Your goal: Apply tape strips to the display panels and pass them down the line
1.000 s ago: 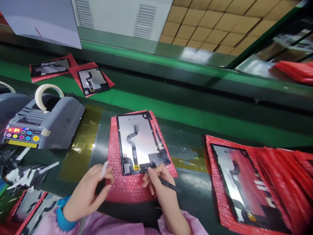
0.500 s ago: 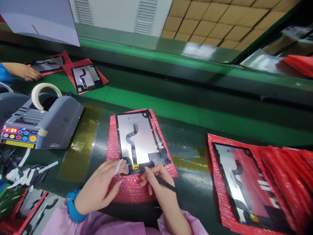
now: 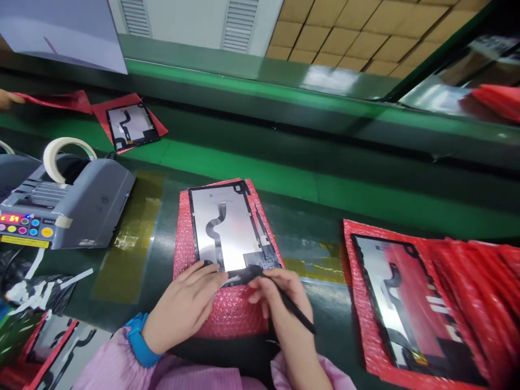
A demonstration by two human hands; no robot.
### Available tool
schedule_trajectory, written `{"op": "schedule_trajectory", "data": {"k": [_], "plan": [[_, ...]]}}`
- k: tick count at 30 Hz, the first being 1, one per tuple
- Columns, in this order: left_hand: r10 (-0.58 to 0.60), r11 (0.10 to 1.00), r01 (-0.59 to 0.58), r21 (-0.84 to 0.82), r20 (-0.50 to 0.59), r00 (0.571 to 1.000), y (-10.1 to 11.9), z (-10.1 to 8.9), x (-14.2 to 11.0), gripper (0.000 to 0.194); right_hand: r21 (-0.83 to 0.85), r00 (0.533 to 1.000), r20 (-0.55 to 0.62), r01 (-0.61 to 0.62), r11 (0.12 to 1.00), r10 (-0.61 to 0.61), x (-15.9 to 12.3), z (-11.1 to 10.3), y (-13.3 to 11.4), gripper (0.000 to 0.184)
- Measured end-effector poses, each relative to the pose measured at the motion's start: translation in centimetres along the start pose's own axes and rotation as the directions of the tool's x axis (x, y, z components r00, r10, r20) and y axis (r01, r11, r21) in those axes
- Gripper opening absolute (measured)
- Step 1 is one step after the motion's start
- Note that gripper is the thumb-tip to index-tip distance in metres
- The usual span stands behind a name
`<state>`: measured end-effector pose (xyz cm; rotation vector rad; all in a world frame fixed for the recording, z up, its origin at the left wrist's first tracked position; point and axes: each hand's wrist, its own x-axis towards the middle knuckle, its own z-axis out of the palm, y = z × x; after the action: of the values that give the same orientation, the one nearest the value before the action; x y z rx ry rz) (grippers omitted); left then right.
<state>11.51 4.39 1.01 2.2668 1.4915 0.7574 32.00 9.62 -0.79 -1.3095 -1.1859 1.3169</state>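
Note:
A tablet screen panel (image 3: 229, 230) lies back-up on a red bubble-wrap sheet (image 3: 227, 314) in front of me, with a black flex cable running down its silver back. My left hand (image 3: 187, 306) rests on the panel's near edge, fingers pressed down on a small white strip of tape at the cable end. My right hand (image 3: 284, 303) is closed on a thin black stylus (image 3: 294, 311), its tip touching the same spot on the panel's bottom edge.
A grey tape dispenser machine (image 3: 69, 203) with a tape roll (image 3: 60, 154) stands at the left, with cut tape strips (image 3: 44, 284) near it. Red-wrapped panels (image 3: 406, 303) are stacked at the right. Another panel (image 3: 130, 124) lies on the green conveyor; another person's hand (image 3: 8, 98) shows far left.
My left hand has carried the white tape strip from mid-air onto the panel's bottom edge and pressed it down. The panels on the conveyor have drifted left.

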Motion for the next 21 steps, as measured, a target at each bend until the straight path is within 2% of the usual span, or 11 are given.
{"op": "schedule_trajectory", "data": {"k": [2,3,6,8,10,12,13,15,16,18,21], "plan": [[-0.101,0.982,0.088,-0.165,-0.073,0.992,1.2,0.0,-0.5,0.044,0.023,0.998,-0.006,0.06,0.998,-0.059,0.0,-1.3,-1.0,0.029],[-0.134,0.953,0.107,-0.282,-0.077,0.988,1.9,0.0,-0.7,0.043,0.024,0.997,0.043,0.068,0.997,-0.069,0.0,-1.8,-1.6,0.027],[-0.097,0.831,0.098,-0.547,0.03,0.995,4.0,0.3,-0.9,0.033,-0.013,0.946,0.322,-0.009,1.0,0.013,-0.3,-2.5,-3.5,0.026],[-0.076,0.792,0.119,-0.599,0.097,0.992,4.9,0.5,-0.7,0.025,-0.025,0.883,0.463,-0.077,0.997,0.08,-0.3,-2.1,-4.6,0.034],[-0.085,0.794,0.136,-0.592,0.115,0.99,5.1,0.7,-0.4,0.023,-0.029,0.849,0.515,-0.118,0.993,0.116,0.1,-1.6,-5.5,0.039],[-0.092,0.862,0.125,-0.491,0.09,0.992,5.0,0.8,0.0,0.031,-0.041,0.867,0.486,-0.1,0.994,0.108,1.1,-1.3,-6.4,0.043],[-0.099,0.918,0.114,-0.379,0.059,0.993,4.8,0.9,0.1,0.035,-0.054,0.887,0.453,-0.072,0.996,0.088,1.9,-1.2,-6.7,0.044],[-0.13,0.99,0.129,-0.054,-0.017,0.991,4.3,1.1,0.5,0.04,-0.086,0.926,0.377,0.008,0.996,0.025,3.8,-0.9,-7.4,0.046],[-0.15,0.981,0.154,0.114,-0.048,0.988,4.1,1.3,0.6,0.039,-0.117,0.928,0.373,0.042,0.992,0.005,4.8,-0.7,-7.5,0.047],[-0.181,0.914,0.197,0.354,-0.079,0.98,3.8,1.8,0.8,0.036,-0.2,0.899,0.437,0.089,0.976,0.007,6.9,0.1,-7.6,0.049],[-0.2,0.848,0.216,0.483,-0.086,0.976,3.4,2.3,1.0,0.035,-0.301,0.82,0.571,0.151,0.942,0.052,9.4,1.9,-6.7,0.047]]}}
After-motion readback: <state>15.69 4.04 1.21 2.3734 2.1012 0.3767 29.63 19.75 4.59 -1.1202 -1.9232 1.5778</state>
